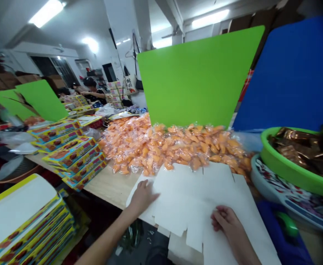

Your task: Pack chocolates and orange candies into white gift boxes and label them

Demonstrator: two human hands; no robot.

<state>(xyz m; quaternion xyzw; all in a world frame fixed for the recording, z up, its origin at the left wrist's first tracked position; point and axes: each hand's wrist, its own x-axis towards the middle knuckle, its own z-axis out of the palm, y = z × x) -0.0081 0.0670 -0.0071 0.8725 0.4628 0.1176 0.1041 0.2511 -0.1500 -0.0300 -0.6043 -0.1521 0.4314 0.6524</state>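
Note:
A flat, unfolded white cardboard box blank (183, 198) with slits and flaps lies before me, reaching over the table's front edge. My left hand (143, 197) is at its left edge, slightly blurred, thumb stretched apart from the fingers and nothing visible in its hold. Over the right part of the cardboard is my right hand (224, 219), its fingers curled in together with nothing seen between them. Whether either hand presses on the cardboard is hard to tell. Just beyond it lies a large heap of orange pieces in clear wrappers (178, 145).
Printed yellow boxes (71, 156) are stacked on the left, above a pile of flattened cartons (31, 224). To the right, a green basin (296, 165) holds brown packets. Green (200, 81) and blue panels (294, 73) stand behind. People (93, 90) sit farther back.

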